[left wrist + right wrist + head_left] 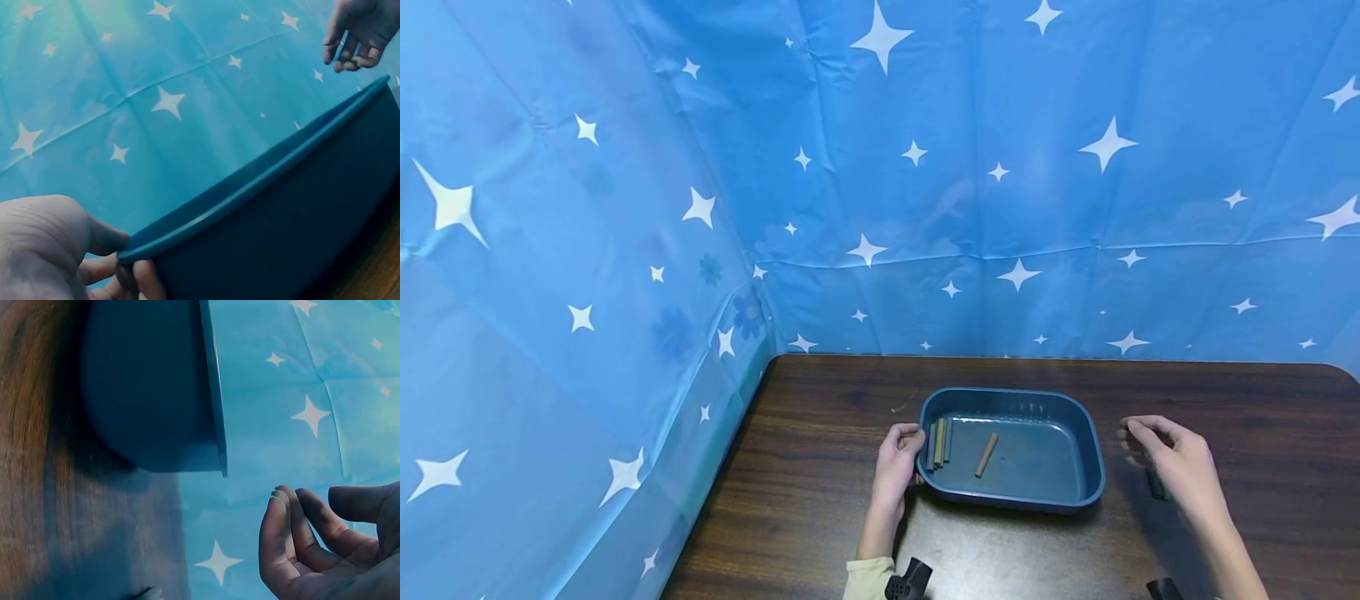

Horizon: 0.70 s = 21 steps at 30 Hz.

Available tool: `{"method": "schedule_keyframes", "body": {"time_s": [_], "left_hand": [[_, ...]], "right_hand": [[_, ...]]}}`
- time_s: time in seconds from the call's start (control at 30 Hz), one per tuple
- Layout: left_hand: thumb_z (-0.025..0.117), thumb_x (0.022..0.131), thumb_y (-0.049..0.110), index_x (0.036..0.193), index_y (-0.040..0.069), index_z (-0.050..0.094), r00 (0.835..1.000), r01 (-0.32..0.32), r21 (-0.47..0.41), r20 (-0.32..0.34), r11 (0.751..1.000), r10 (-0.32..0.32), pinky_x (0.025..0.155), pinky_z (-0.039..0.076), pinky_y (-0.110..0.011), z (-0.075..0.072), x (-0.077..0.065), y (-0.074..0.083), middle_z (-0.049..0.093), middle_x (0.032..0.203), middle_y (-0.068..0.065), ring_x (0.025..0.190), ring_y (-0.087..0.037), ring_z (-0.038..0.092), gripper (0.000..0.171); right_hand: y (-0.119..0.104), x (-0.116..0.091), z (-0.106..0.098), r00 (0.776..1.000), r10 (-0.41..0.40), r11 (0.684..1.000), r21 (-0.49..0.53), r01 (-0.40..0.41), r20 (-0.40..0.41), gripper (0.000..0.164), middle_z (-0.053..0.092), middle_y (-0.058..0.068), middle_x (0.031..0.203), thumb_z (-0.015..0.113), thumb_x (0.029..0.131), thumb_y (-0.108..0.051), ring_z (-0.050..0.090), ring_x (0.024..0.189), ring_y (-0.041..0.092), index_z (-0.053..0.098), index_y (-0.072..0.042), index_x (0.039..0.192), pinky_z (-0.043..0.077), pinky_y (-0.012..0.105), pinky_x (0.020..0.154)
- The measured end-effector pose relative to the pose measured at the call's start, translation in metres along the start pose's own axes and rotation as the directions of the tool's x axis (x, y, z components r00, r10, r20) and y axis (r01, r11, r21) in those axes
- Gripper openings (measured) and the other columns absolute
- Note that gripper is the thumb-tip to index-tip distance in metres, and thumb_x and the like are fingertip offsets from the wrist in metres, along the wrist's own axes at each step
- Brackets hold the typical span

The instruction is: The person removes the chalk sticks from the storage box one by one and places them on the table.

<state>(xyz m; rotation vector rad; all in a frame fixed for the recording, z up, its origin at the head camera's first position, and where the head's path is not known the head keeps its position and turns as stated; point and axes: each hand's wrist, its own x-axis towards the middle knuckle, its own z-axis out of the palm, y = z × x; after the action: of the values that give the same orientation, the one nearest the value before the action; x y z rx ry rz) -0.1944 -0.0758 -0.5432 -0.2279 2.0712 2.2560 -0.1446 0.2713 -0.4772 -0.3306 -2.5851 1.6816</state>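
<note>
Star-printed sheeting (955,208) backs a wooden table (805,467). Left hand (891,467) pinches the blue tray (1037,458) at left, presumably steadying it; right hand (1180,462), loosely curled, empty, hovers opposite. Inside, three sticks (939,442) line one wall; a brown stick (987,454) lies apart.

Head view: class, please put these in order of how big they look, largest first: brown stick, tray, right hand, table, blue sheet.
1. Blue sheet
2. Table
3. Tray
4. Right hand
5. Brown stick
</note>
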Motion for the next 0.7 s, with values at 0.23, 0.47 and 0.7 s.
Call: {"method": "schedule_keyframes", "body": {"time_s": [0.23, 0.47, 0.7], "left_hand": [[0.057, 0.103, 0.013, 0.129, -0.008, 0.054, 0.996, 0.068, -0.047, 0.059, 0.997, -0.065, 0.051, 0.048, -0.020, -0.007, -0.001, 0.006, 0.059, 0.091, -0.004, 0.067, -0.011, 0.056, 0.033], [0.054, 0.104, 0.013, 0.123, -0.005, 0.054, 0.988, 0.117, -0.115, 0.114, 0.986, -0.104, 0.055, 0.050, -0.022, -0.012, 0.000, 0.008, 0.056, 0.090, -0.003, 0.067, -0.011, 0.055, 0.026], [0.048, 0.108, 0.018, 0.118, -0.001, 0.054, 0.978, 0.152, -0.148, 0.166, 0.977, -0.127, 0.058, 0.049, -0.023, -0.017, 0.004, 0.005, 0.050, 0.093, -0.002, 0.067, -0.010, 0.053, 0.022]], "right_hand": [[0.000, 0.000, 0.006, 0.999, 0.006, 0.999, 0.036, -0.007, 0.037, 0.049, 0.072, 0.015, 0.108, 0.047, 0.112, -0.027, 0.068, 0.083, 0.001, 0.053, 0.013, 0.137, 0.060, 0.027, 0.075], [-0.002, 0.002, 0.014, 0.998, 0.033, 0.998, 0.048, -0.035, 0.054, 0.049, 0.070, 0.020, 0.115, 0.047, 0.112, -0.029, 0.068, 0.084, 0.001, 0.054, 0.012, 0.138, 0.061, 0.032, 0.079], [-0.006, 0.002, 0.021, 0.997, -0.003, 0.998, 0.062, -0.002, 0.078, 0.048, 0.069, 0.024, 0.120, 0.047, 0.112, -0.028, 0.071, 0.091, 0.007, 0.055, 0.012, 0.136, 0.061, 0.034, 0.081]]}}
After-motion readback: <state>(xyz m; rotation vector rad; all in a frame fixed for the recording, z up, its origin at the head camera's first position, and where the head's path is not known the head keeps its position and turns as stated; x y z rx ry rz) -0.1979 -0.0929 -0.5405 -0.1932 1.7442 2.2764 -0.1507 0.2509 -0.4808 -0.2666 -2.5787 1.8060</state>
